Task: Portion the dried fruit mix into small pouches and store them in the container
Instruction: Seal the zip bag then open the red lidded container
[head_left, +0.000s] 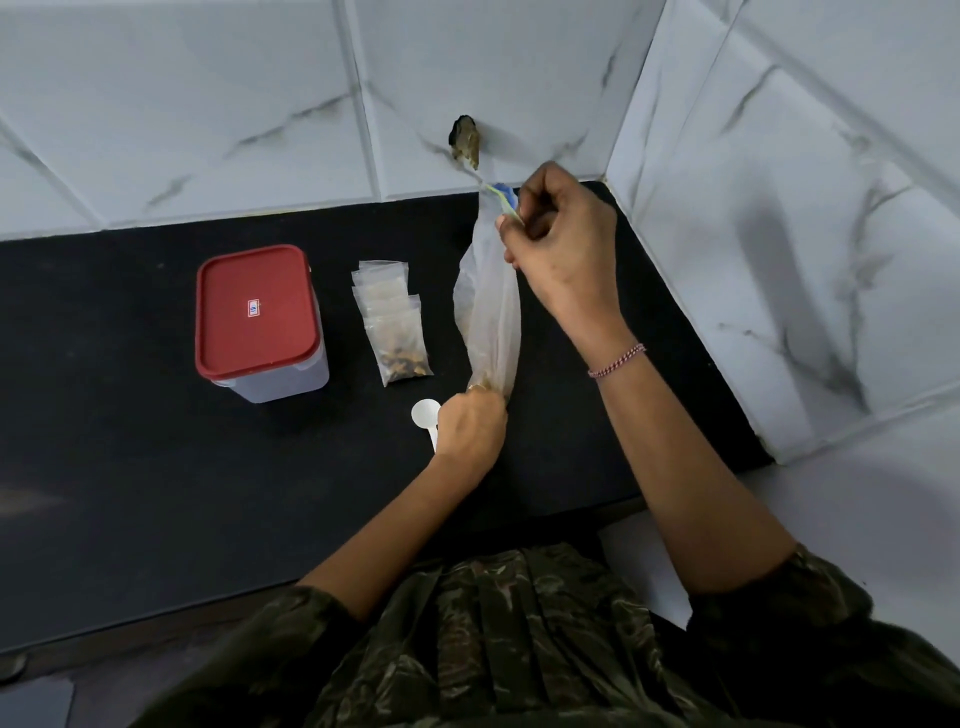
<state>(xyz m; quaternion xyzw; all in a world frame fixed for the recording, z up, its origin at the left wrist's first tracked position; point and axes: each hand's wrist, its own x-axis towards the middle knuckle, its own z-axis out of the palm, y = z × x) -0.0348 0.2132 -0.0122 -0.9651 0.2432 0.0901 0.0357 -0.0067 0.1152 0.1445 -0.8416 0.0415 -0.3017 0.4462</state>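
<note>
Clear plastic, thin and crinkled, makes up the large bag (488, 312) that is pulled taut between the two hands above the black counter (130, 467). At the far end, the right hand (563, 249) is curled into a tight grip, with its thumb and fingers pinching the bag's blue and green zip edge (501, 197). A pink bead bracelet (618, 359) sits on that wrist. At the near end, the left hand (470, 426) is closed around the bag's bunched bottom, and a little of the brown dried fruit mix (485, 385) shows through the plastic just above its knuckles. A white plastic scoop (425, 413) lies on the counter right beside the left hand on its outer side, and the hand covers part of the scoop's handle. Farther out from the left hand and slightly ahead of it lies an overlapping stack of small pouches (392, 317). The nearest pouch visibly holds dark fruit pieces. Beyond the pouches, well away from both hands, stands the translucent container (275, 384) with its red lid (254, 306) pressed on. Just past the right hand's knuckles there is a rough dark hole (464, 137) in the marble-patterned wall tiles (208, 104).
</note>
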